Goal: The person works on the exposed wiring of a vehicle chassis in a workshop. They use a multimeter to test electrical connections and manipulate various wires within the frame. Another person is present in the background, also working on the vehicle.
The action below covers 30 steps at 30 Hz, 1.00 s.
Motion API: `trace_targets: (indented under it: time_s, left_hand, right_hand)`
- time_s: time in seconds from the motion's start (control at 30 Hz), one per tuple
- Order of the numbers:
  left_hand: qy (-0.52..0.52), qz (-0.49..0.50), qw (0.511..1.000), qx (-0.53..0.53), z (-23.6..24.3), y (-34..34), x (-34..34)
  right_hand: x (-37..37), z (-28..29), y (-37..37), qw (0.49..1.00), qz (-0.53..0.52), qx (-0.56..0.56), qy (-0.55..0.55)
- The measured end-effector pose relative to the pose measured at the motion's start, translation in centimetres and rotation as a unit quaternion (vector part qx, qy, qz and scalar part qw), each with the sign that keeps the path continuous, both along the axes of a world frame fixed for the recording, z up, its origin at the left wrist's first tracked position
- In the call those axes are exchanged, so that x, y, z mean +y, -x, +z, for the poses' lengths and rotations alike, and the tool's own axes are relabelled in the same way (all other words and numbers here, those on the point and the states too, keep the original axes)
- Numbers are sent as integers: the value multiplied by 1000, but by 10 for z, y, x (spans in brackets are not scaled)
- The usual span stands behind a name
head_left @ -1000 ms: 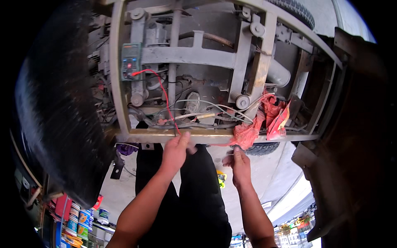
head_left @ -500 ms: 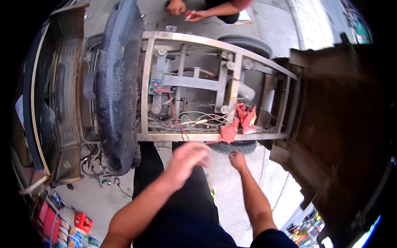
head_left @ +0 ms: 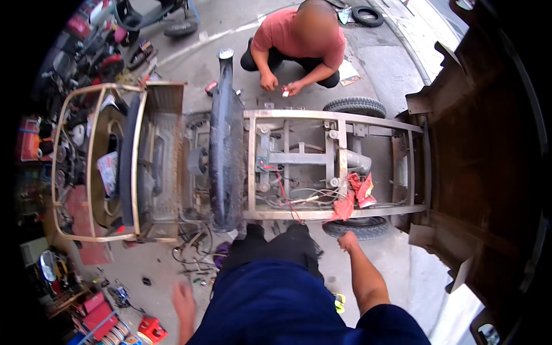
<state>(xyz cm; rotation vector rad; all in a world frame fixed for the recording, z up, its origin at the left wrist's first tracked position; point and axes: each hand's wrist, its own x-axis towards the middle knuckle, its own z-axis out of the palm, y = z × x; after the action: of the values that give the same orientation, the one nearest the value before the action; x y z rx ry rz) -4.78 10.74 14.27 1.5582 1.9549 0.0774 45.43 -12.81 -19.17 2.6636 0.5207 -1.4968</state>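
Note:
My right hand [head_left: 347, 241] is closed in front of the near tyre [head_left: 368, 232], just below the frame rail; I cannot make out what it holds, if anything. Low on the left, my left hand [head_left: 183, 299] hangs over the floor, smeared by motion. Ahead lies a bare metal vehicle frame [head_left: 276, 215]. A small multimeter [head_left: 262, 164] rests on it, and its red test lead [head_left: 282, 187] runs to the near rail. Crumpled red plastic [head_left: 345, 206] drapes over that rail above my right hand. Pale cables [head_left: 310, 198] lie inside the frame.
Beyond the frame, a person [head_left: 299, 40] in a pink shirt crouches with a small red-and-white item in one hand. A dark curved panel [head_left: 226, 144] crosses the frame's left end. A rusty raised bed [head_left: 477, 161] stands at right. Tools and a red container [head_left: 152, 330] lie lower left.
My view has tilted up and widened, bringing in the crouching person. My left hand has swung down and left, away from the rail. My right hand remains closed near the tyre.

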Motion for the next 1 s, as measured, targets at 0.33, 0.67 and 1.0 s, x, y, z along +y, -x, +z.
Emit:
trace_targets:
  time_s: [0.33,0.67,1.0]
  left_hand:
    - [56,-42,995,73,-84,-2,-82]
    - [-103,0,966,-239,-54,-68,160]
    - [-276,-180,944,9,-50,44,225]
  right_hand:
    - [158,83,-24,987,46,-11,-154]
    - [113,95,-12,970,10,-23,-243]
    - [47,189,12,977,-103,-48,-179]
